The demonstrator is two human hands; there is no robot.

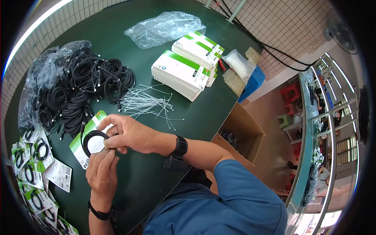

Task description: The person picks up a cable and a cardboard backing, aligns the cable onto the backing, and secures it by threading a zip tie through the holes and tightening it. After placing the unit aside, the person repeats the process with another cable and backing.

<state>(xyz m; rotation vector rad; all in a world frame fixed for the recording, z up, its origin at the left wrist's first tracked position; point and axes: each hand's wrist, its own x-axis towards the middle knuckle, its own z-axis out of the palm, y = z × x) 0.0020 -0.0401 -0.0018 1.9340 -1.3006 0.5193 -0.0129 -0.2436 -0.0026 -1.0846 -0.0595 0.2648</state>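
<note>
L hand (pixel 101 174), R hand (pixel 131 135) on coil (pixel 87 138) (zip ties (pixel 149 103), cable pile (pixel 78 88) beyond).

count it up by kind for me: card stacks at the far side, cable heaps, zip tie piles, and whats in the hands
white and green card stacks: 2
black cable heap: 1
zip tie pile: 1
coiled cable, gripped by left hand and right hand: 1
green and white card under it: 1
total: 6
</note>
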